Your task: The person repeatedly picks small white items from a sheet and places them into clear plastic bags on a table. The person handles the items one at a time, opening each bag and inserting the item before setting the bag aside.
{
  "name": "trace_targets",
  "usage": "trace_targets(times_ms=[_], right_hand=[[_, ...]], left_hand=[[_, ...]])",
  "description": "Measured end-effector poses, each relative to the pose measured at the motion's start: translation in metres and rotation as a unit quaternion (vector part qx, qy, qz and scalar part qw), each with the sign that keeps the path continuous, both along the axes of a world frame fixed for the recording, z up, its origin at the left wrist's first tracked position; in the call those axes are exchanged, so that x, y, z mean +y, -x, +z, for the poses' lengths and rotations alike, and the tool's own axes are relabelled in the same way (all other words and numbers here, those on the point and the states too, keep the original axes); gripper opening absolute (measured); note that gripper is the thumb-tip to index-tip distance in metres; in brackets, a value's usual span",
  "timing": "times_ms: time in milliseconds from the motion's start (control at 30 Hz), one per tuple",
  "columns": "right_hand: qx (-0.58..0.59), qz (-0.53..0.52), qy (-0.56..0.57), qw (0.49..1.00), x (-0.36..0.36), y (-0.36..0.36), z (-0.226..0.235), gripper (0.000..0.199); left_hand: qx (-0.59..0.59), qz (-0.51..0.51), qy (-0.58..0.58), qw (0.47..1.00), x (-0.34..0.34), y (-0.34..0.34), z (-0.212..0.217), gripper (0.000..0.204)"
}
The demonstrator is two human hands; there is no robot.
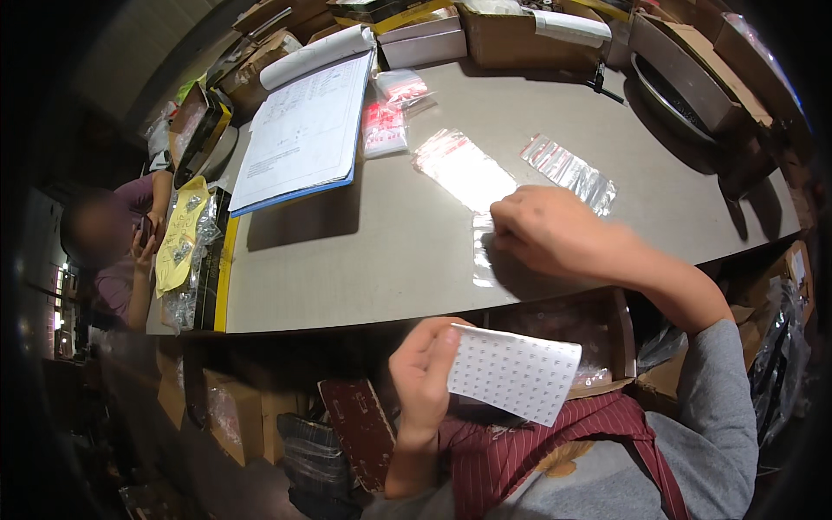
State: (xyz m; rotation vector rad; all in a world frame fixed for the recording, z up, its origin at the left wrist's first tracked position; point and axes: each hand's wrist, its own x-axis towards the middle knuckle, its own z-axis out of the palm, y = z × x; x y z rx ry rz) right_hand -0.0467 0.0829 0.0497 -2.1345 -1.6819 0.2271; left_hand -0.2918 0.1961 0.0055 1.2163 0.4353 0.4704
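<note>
Your left hand (422, 368) pinched label sheet (516, 373); your right hand (550, 230), nearer clear bag (483, 262), was curled, hold unclear; bag lay just left, long axis toward you.

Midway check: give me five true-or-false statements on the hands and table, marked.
1. The left hand holds a white sheet of small printed marks. True.
2. The right hand is on the blue-backed papers. False: it is at a clear bag on the table.
3. The blue-backed papers are left of that bag. True.
4. The yellow paper is at the table's right end. False: left end.
5. The apron is striped. True.
</note>
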Motion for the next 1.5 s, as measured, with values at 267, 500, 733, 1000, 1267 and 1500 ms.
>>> trace_targets(times_ms=[267, 500, 733, 1000, 1267, 1500], right_hand=[[0.06, -0.017, 0.182, 0.981, -0.056, -0.007, 0.04, 0.047], [-0.12, -0.148, 0.033, 0.981, -0.105, -0.042, 0.011, 0.049], [-0.121, -0.081, 0.158, 0.977, -0.111, 0.005, 0.024, 0.046], [0.007, -0.176, 0.086, 0.981, -0.088, -0.043, 0.03, 0.047], [0.126, -0.228, -0.031, 0.965, -0.066, -0.095, -0.018, 0.027], [0.148, -0.29, -0.141, 0.935, -0.09, -0.108, 0.0, 0.028]], left_hand=[[-0.045, 0.085, 0.027, 0.995, 0.021, 0.019, -0.013, 0.022], [-0.052, 0.055, 0.033, 0.997, 0.011, 0.004, -0.014, 0.02], [-0.012, 0.001, -0.049, 0.999, -0.011, -0.009, 0.0, 0.021], [-0.009, -0.026, -0.083, 0.996, -0.026, -0.019, 0.007, 0.019], [0.006, -0.001, -0.092, 0.996, -0.035, -0.02, 0.0, 0.02], [0.001, -0.005, -0.118, 0.993, -0.028, -0.017, -0.004, 0.02]])
